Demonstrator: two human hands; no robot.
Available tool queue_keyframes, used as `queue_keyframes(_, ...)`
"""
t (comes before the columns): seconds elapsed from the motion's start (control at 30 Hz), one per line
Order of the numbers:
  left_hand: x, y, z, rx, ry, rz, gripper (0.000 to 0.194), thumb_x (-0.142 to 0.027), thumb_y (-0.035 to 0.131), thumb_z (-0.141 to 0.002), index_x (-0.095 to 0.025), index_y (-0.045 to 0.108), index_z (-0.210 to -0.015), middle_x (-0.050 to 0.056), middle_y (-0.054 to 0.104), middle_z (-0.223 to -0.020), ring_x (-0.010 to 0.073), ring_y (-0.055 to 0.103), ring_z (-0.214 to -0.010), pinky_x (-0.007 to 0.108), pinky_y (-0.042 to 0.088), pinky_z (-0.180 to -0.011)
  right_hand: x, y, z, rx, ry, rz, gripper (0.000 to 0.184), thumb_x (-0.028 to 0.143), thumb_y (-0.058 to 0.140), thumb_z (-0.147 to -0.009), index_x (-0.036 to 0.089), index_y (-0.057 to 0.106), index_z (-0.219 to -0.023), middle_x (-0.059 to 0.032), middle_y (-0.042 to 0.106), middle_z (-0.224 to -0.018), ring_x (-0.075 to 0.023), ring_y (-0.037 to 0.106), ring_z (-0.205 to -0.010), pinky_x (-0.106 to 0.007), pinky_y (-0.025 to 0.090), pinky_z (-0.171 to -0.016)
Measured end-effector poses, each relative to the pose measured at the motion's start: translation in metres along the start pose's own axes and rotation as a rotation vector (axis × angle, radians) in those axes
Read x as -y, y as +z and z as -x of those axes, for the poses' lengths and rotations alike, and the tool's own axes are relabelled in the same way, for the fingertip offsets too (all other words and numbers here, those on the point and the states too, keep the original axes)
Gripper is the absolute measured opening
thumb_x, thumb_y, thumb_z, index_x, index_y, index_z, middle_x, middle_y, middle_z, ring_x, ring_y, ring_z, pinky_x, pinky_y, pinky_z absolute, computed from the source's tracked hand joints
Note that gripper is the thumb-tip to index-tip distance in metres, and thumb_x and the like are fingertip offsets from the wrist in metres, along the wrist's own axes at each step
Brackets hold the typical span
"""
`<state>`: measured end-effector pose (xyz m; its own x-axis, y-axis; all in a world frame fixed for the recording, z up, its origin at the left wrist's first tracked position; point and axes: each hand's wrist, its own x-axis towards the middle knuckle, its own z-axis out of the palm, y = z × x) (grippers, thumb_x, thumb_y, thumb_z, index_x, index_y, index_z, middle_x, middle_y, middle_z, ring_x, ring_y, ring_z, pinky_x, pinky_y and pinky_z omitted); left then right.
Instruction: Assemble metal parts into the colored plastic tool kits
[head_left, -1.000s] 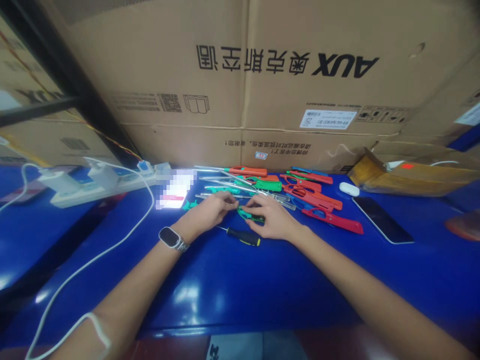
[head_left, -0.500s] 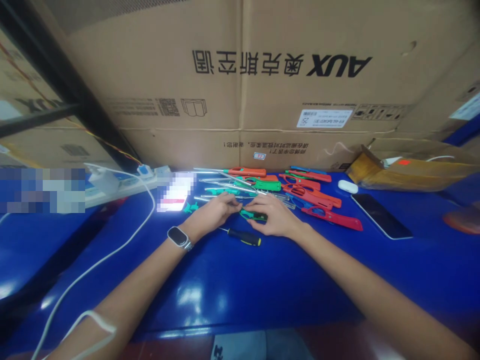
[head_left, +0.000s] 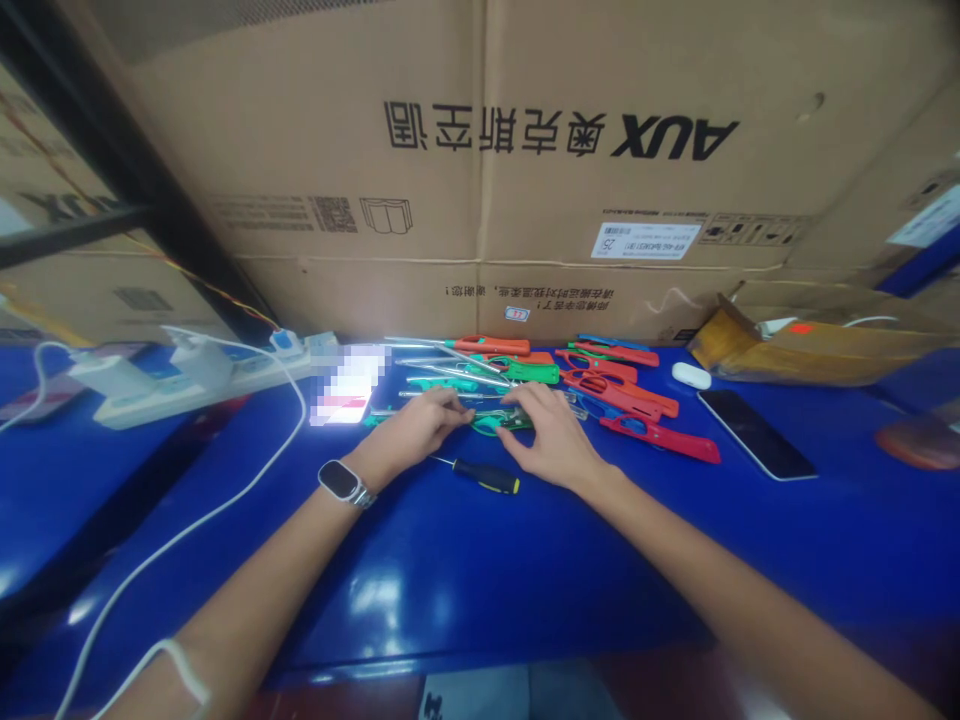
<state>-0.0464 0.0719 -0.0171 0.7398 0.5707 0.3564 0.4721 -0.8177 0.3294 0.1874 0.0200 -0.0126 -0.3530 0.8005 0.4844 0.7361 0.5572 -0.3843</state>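
- Nearest me, the bare blue worktop (head_left: 450, 590) runs to its front edge, and a white cable (head_left: 247, 482) curves down over its left side.
- I wear a watch (head_left: 341, 481) on my left wrist.
- A black and yellow screwdriver (head_left: 487, 476) lies just on my side of my hands, its shaft pointing left.
- The fingers of my left hand (head_left: 427, 422) are pinched narrow at the left end of a green handle piece (head_left: 489, 424), near the middle of the worktop.
- The thumb and forefinger of my right hand (head_left: 553, 437) stand apart around the piece's right part; I can't tell how firmly they touch it.
- Right of my hands lie a red handle (head_left: 667, 438) and, nearer the right edge, a dark phone (head_left: 757, 433).
- Beyond my fingers are orange handles (head_left: 626, 393), a green handle (head_left: 534, 371) and metal tubes (head_left: 480, 367).
- Left of these is a lit screen (head_left: 351, 385), then a white power strip (head_left: 142, 402).
- By the far edge are a white case (head_left: 691, 376), an open brown package (head_left: 832, 345) and a large carton (head_left: 480, 180).
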Motion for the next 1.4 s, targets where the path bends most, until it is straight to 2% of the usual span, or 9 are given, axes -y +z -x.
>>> queue_keyframes(0.1, -0.003, -0.001, 0.002, 0.002, -0.003, -0.002, 0.032, -0.025, 0.043, -0.101, -0.019, 0.074, -0.107, 0.008, 0.065, -0.094, 0.0188, 0.060, -0.088, 0.035, 0.052, -0.082, -0.001, 0.002, 0.001, 0.017, 0.047, -0.015, 0.021, 0.025, 0.061, -0.085, 0.021, 0.057, -0.105, -0.0087, 0.064, -0.108, -0.0264, 0.058, -0.103, -0.042, 0.042, -0.088)
queue_keyframes(0.27, -0.005, 0.000, 0.006, -0.018, -0.040, -0.005, 0.027, -0.019, 0.046, -0.098, -0.019, 0.070, -0.111, 0.009, 0.064, -0.108, 0.0211, 0.061, -0.100, 0.038, 0.053, -0.091, -0.006, 0.005, 0.004, 0.055, 0.063, -0.118, 0.025, 0.019, 0.058, -0.085, 0.022, 0.054, -0.109, -0.0078, 0.063, -0.109, -0.0254, 0.058, -0.106, -0.043, 0.041, -0.092)
queue_keyframes(0.47, -0.020, -0.004, 0.001, -0.048, -0.079, -0.063, 0.025, -0.026, 0.056, -0.094, -0.017, 0.062, -0.116, 0.011, 0.059, -0.119, 0.0254, 0.057, -0.112, 0.044, 0.050, -0.098, -0.009, 0.009, 0.004, 0.039, 0.064, -0.160, 0.025, 0.017, 0.056, -0.085, 0.022, 0.054, -0.110, -0.0072, 0.063, -0.107, -0.0244, 0.060, -0.102, -0.043, 0.044, -0.091)
queue_keyframes(0.6, -0.026, -0.001, -0.007, -0.019, -0.104, -0.043, 0.011, -0.024, 0.056, -0.094, -0.017, 0.064, -0.099, 0.009, 0.060, -0.109, 0.0234, 0.060, -0.102, 0.041, 0.052, -0.091, -0.010, 0.009, 0.004, 0.031, 0.045, -0.184, 0.025, 0.016, 0.056, -0.083, 0.021, 0.056, -0.107, -0.0080, 0.064, -0.105, -0.0245, 0.061, -0.101, -0.043, 0.047, -0.090)
queue_keyframes(0.9, -0.020, -0.001, -0.014, 0.044, -0.157, 0.008, 0.010, -0.013, 0.055, -0.093, -0.016, 0.062, -0.098, 0.007, 0.060, -0.102, 0.0202, 0.063, -0.089, 0.035, 0.052, -0.084, -0.009, 0.009, 0.005, 0.027, 0.043, -0.288, 0.044, 0.008, 0.048, -0.084, 0.021, 0.053, -0.125, -0.0072, 0.069, -0.112, -0.0205, 0.065, -0.107, -0.040, 0.050, -0.097)
queue_keyframes(1.0, -0.022, 0.000, -0.014, 0.046, -0.159, 0.006, 0.009, -0.013, 0.054, -0.093, -0.017, 0.062, -0.095, 0.007, 0.060, -0.101, 0.0200, 0.062, -0.090, 0.034, 0.051, -0.084, -0.008, 0.002, 0.005, 0.014, 0.023, -0.224, 0.044, 0.008, 0.050, -0.083, 0.021, 0.054, -0.125, -0.0091, 0.065, -0.118, -0.0215, 0.061, -0.112, -0.040, 0.048, -0.099)
queue_keyframes(1.1, -0.023, 0.001, -0.013, 0.037, -0.170, -0.005, 0.008, -0.014, 0.054, -0.093, -0.016, 0.062, -0.096, 0.007, 0.060, -0.101, 0.0205, 0.062, -0.091, 0.035, 0.051, -0.084, -0.009, -0.010, 0.004, 0.034, 0.032, -0.021, 0.031, 0.011, 0.055, -0.083, 0.018, 0.062, -0.112, -0.0108, 0.063, -0.111, -0.0261, 0.058, -0.108, -0.045, 0.047, -0.094)
queue_keyframes(1.27, -0.023, 0.002, -0.013, 0.028, -0.174, 0.017, 0.008, -0.014, 0.054, -0.093, -0.016, 0.063, -0.093, 0.006, 0.061, -0.100, 0.0201, 0.063, -0.091, 0.035, 0.051, -0.087, -0.018, -0.026, -0.001, 0.244, 0.018, 0.110, 0.013, 0.017, 0.063, -0.088, 0.019, 0.068, -0.099, -0.0080, 0.066, -0.100, -0.0245, 0.057, -0.099, -0.041, 0.045, -0.087)
queue_keyframes(1.4, -0.023, 0.002, -0.013, 0.020, -0.202, 0.034, 0.009, -0.013, 0.055, -0.093, -0.016, 0.064, -0.093, 0.006, 0.062, -0.098, 0.0199, 0.063, -0.089, 0.035, 0.051, -0.085, -0.019, -0.030, -0.005, 0.294, -0.044, 0.155, 0.012, 0.022, 0.061, -0.093, 0.020, 0.072, -0.099, -0.0067, 0.067, -0.099, -0.0219, 0.057, -0.098, -0.037, 0.041, -0.084)
